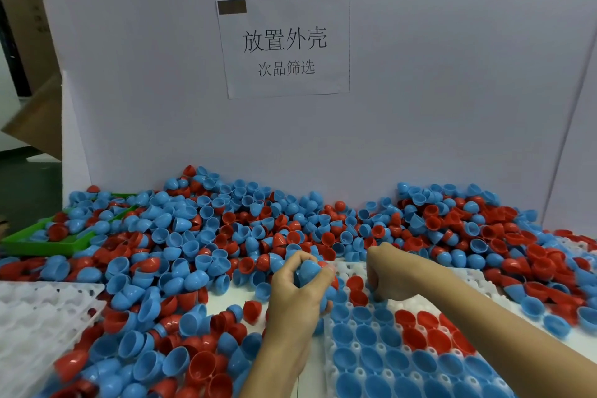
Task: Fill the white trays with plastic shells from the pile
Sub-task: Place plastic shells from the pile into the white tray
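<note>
Left hand (298,281) clutching several blue shells (308,270) as ready stock over tray (355,347) far-left corner. Right hand (386,271) fisted knuckles-down at tray's far edge, likely seating one; contents hidden. Pile (226,236) along counter's far edge.

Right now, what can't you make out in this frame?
- Head view: how many blue plastic shells the left hand holds; its fingers cover them.
- Whether the right hand holds anything; it is curled knuckles-up.
- Near end of the part-filled white plastic tray: cut off by the bottom edge.
- Green plastic tray: mostly buried under the shell pile.
</note>
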Available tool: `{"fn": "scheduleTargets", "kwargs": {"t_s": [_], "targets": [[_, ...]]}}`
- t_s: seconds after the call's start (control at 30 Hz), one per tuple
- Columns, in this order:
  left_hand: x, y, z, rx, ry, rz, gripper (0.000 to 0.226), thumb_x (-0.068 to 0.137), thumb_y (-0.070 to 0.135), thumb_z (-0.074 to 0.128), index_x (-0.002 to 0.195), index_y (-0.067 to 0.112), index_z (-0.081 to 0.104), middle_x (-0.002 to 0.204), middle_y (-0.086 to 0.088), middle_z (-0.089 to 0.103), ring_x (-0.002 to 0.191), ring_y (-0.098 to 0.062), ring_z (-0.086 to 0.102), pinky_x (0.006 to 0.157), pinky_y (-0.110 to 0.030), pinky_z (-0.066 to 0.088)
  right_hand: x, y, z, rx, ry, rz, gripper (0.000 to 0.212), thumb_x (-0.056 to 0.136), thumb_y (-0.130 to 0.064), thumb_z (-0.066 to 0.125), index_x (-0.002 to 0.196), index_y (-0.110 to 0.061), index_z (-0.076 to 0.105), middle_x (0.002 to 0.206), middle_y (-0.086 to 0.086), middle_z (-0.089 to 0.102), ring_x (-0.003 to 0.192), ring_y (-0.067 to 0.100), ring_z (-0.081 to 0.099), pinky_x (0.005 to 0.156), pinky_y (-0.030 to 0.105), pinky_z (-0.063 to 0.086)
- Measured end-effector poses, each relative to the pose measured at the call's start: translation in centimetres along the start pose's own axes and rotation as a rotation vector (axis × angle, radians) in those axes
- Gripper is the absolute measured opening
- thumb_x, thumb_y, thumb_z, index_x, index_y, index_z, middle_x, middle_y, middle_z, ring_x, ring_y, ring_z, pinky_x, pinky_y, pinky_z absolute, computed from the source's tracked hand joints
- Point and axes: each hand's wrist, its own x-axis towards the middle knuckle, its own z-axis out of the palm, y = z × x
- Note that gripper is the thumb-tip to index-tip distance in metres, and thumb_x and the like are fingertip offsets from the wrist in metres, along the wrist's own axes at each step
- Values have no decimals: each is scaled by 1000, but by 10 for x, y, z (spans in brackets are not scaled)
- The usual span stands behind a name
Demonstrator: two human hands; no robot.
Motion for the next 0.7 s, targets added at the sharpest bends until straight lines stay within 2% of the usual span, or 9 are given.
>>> {"fn": "scheduleTargets", "kwargs": {"t_s": [0.17,0.27,0.37,0.43,0.53,0.63,0.7], "targets": [[0,1,1,-1,-1,-10,32,89,15,74,64,24,56,72,-4,55,68,-17,53,59,-28,50,-9,1,7,-1,15,-12,15,89,-10,69,97,3,74,100,15,74,92,30,71,78,41,61],[-1,1,1,1,-4,-12,32,88,15,74,64,23,56,72,-5,55,68,-17,53,59,-27,50,-11,4,11,23,45,-24,17,89,-11,68,98,3,73,101,17,73,93,32,70,80,44,60],[-2,1,1,-1,-5,-19,32,88,15,74,64,23,55,72,-5,54,67,-17,52,59,-28,49,-12,8,12,31,54,-39,18,88,-16,72,101,-3,75,101,11,74,88,26,70,79,36,61],[-2,1,2,-7,-12,-26,34,88,15,74,62,25,55,71,-4,54,67,-17,52,59,-29,49,-13,11,11,38,57,-40,19,87,-18,73,99,-3,75,100,10,74,79,22,66,72,30,57],[-2,1,2,-16,-7,-36,35,88,16,74,61,27,56,72,-5,56,69,-18,53,59,-30,49,-15,13,10,32,59,-29,21,88,-16,71,96,3,71,100,19,72,72,26,60,64,33,52],[-2,1,2,-26,-12,-39,35,88,16,74,61,27,55,72,-5,55,69,-19,52,60,-30,49,-16,12,9,42,77,-32,23,89,-19,73,105,-3,74,103,10,74,85,23,68,76,31,60],[-2,0,2,-27,-12,-42,35,89,15,73,61,26,55,73,-5,54,70,-19,51,59,-30,48,-19,11,8,64,101,-43,23,90,-22,73,107,-8,75,105,3,74,88,18,68,79,27,59]]}}
